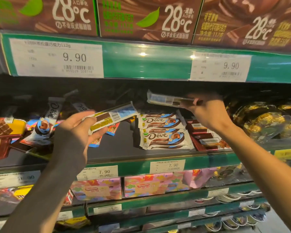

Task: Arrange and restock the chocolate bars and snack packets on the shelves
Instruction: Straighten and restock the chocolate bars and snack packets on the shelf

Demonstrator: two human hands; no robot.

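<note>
the left hand [77, 125] has its fingers curled round one end of a dove bar [110, 117], thumb on top, and holds it back side up and tilted, the far end higher, above the dark middle shelf [118, 145]. the right hand [207, 110] pinches a second bar [166, 99] by its right end, fingers closed on it, and holds it nearly level, up under the green rail [141, 63] and above the stack [165, 133]. the two bars are apart, the right one higher and farther in.

on the shelf between the arms lie white dove bars face up in that stack; three wrappers show plainly, possibly more beneath, i cannot tell. just right of them are two dark red boxes [202, 133], one behind the other. farther right sits a clear tub [265, 121] filled with gold-wrapped balls, too many and too blurred to count. at the left a dove bar [47, 121] stands on end, leaning among loose packets, beside a yellow box [7, 126] showing chocolate squares.

the top shelf carries three brown cartons [148, 19] marked 28°c, side by side. two tags [57, 59] on the rail read 9.90; two on the lower rail read 7.90. below are two pink boxes [141, 185] side by side.
</note>
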